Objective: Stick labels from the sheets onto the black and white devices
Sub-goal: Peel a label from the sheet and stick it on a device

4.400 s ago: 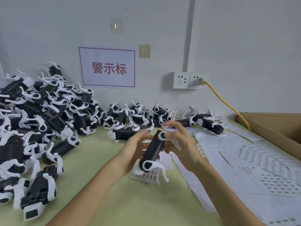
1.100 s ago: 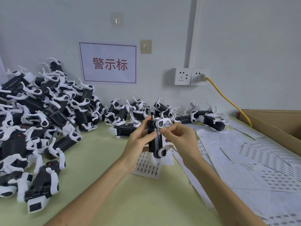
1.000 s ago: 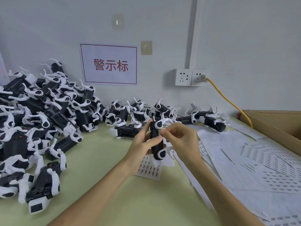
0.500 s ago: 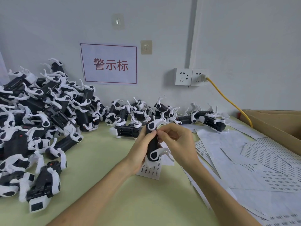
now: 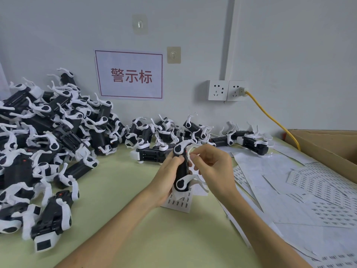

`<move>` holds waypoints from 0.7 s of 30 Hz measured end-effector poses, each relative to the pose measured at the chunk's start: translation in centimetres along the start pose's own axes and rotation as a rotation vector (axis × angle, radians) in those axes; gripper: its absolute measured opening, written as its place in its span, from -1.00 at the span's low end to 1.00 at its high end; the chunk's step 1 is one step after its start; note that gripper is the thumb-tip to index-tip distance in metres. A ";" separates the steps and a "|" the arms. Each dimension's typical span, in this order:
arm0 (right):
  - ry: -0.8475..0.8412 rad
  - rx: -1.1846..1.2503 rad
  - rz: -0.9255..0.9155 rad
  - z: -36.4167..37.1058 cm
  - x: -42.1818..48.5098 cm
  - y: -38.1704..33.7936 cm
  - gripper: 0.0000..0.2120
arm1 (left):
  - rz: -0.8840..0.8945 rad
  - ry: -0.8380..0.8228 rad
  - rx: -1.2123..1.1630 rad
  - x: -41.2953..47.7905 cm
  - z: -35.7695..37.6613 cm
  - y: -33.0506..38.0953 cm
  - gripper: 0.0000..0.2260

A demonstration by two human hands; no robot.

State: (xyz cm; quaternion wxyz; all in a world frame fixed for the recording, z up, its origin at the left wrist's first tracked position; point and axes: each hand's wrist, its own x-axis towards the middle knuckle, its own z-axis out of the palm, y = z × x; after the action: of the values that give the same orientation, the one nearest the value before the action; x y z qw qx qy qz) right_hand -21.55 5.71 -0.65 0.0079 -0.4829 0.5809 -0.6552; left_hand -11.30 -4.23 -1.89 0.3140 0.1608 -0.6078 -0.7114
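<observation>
My left hand (image 5: 167,177) grips a black and white device (image 5: 181,171), held upright above the table's middle. My right hand (image 5: 211,171) is at the device's right side, fingertips curled against its upper part; a label under them cannot be made out. Below the device lies a small label sheet (image 5: 180,202) on the table. More label sheets (image 5: 316,190) are spread at the right. A big heap of devices (image 5: 44,136) fills the left side, and a smaller row of devices (image 5: 173,130) lies along the wall.
A pale green table (image 5: 119,190) carries everything. An open cardboard box (image 5: 328,146) stands at the right edge. A yellow cable (image 5: 270,117) runs from the wall sockets (image 5: 226,90) toward the box. A paper sign (image 5: 129,75) hangs on the wall.
The device went from slanted to upright in my left hand and dropped slightly. My right hand's fingertips have stayed at its upper right side.
</observation>
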 end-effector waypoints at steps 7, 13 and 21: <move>0.014 0.006 0.027 -0.5 0.3 -0.2 -0.82 | -0.043 -0.101 -0.025 -0.3 -0.1 0.3 -0.71; 0.005 0.005 0.035 -0.5 0.3 -0.2 -0.79 | -0.058 -0.077 -0.087 -0.2 0.1 0.1 -0.73; 0.152 0.133 0.299 -1.2 1.1 0.6 -0.85 | -0.073 -0.107 -0.068 0.1 0.0 -0.5 -0.73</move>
State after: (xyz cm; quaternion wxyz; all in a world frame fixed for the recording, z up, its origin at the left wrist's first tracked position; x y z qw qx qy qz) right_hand -23.21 5.78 -0.22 0.0931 -0.3390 0.6005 -0.7182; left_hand -11.48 -4.27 -2.37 0.2604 0.1338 -0.5929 -0.7502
